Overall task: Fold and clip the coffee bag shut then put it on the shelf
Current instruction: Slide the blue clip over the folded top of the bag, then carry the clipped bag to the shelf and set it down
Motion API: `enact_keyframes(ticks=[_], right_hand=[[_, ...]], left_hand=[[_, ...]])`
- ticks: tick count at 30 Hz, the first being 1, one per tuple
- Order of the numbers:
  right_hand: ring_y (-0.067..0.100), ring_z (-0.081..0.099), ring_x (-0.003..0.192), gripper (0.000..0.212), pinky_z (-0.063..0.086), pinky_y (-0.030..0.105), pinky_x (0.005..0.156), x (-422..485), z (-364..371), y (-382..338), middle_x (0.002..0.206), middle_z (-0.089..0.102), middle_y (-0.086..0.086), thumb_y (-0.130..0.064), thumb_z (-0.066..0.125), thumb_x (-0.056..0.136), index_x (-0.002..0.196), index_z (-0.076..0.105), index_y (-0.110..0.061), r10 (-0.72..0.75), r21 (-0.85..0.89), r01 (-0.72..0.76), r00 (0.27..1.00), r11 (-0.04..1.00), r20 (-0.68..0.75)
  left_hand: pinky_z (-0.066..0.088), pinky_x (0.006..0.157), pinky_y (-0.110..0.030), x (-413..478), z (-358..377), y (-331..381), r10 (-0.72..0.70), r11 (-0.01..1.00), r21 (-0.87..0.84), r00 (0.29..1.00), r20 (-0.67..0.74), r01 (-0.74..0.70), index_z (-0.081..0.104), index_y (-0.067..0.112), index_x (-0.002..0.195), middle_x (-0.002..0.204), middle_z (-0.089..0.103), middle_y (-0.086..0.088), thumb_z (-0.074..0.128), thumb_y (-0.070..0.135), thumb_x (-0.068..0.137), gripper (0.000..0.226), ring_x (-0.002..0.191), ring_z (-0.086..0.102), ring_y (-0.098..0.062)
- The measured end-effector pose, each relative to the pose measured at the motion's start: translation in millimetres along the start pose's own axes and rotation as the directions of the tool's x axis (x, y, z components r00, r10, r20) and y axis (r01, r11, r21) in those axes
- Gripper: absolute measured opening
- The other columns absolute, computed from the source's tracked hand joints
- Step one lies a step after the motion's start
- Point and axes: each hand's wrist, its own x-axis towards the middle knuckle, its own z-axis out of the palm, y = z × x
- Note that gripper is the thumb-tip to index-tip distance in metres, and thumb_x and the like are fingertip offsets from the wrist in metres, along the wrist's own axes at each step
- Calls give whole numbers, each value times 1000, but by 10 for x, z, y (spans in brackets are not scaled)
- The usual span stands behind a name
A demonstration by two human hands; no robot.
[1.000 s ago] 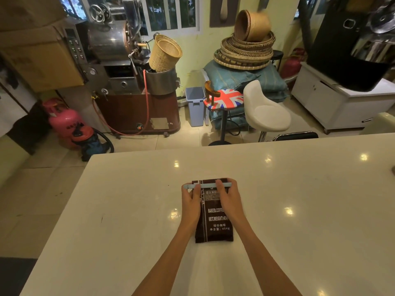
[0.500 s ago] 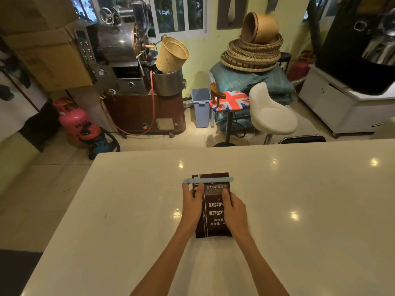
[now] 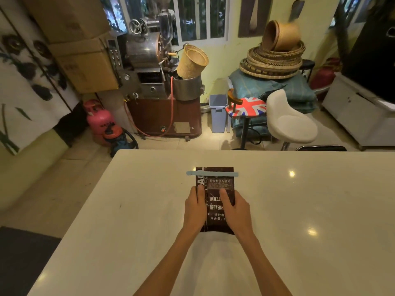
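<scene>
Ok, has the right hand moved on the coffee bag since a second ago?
Yes. The right hand has slid back toward the person, away from the blue clip it was touching, and now holds the coffee bag around its middle.

- Both forearms (image 3: pixel 171 259) are stretched forward from the near edge of the worktop (image 3: pixel 310 210).
- The left grip (image 3: pixel 195 208) is curled round the left side of the coffee bag (image 3: pixel 215 225), thumb on top.
- The right grip (image 3: pixel 238 210) is curled round its right side.

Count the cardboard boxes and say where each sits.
2. The upper cardboard box sits top left; the lower cardboard box is directly under it, beside the coffee roaster. Others may be hidden off frame.
</scene>
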Motion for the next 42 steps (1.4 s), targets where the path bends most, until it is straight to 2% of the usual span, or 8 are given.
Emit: enact_keyframes(ticks=[8,12,15,20,29,32,37,42], right_hand=[[16,71,74,49,60,36,69,-18,36,-64,77,72,3,-47,35,101,80,66,-14,50,38,-50,998,998,-23],[15,72,78,47,59,31,70,-83,70,-50,82,73,4,-49,31,101,84,65,-22,155,126,-155,988,980,12],[14,74,80,50,60,30,70,-163,132,-18,89,76,2,-53,32,99,101,69,-20,191,202,-183,982,962,-17],[5,69,96,40,58,31,86,-366,298,-21,108,72,-9,-49,61,89,121,60,-26,117,168,-125,991,978,59],[5,71,77,23,57,20,65,-890,364,-173,85,73,-6,-43,49,97,97,64,-25,167,85,-145,910,986,-381],[11,72,87,29,60,31,76,-1200,32,-134,96,74,-1,-45,45,99,104,64,-24,236,192,-163,854,968,-463],[15,73,94,39,58,31,82,-2326,-824,92,106,74,2,-48,46,97,119,59,-19,396,374,-197,704,906,-590],[8,74,89,35,57,22,74,-4067,-1505,202,103,76,1,-43,50,97,118,62,-18,457,431,-154,369,889,-810]], left_hand=[[58,88,-47,-117,-103,-17,-93,988,-121,995,38,97,59,20,108,104,71,-11,30,49,101,41,96,71,-25],[58,87,-39,-191,-188,41,-103,985,-125,989,105,116,53,20,113,109,69,-8,35,45,102,33,98,71,-20],[58,84,-32,-215,-278,7,-60,991,-101,971,233,85,45,22,122,114,66,-1,62,32,93,35,101,68,-13],[56,80,-27,-54,-491,-163,34,999,-14,954,297,-31,48,23,123,110,66,8,72,28,87,43,98,67,-5],[56,72,-21,-104,-523,-244,85,994,-107,838,539,-32,50,20,121,110,66,1,46,19,102,20,98,68,-12],[57,74,-24,-360,-267,-123,129,991,-110,722,680,-74,53,21,118,110,68,0,43,23,103,18,97,69,-12],[59,76,-29,-1394,409,34,145,985,-94,387,911,-146,53,24,112,110,68,-6,45,26,102,13,93,71,-13],[59,87,-37,-3127,884,43,117,979,-120,-31,993,-165,52,32,120,115,69,0,46,33,101,20,100,70,-12]])
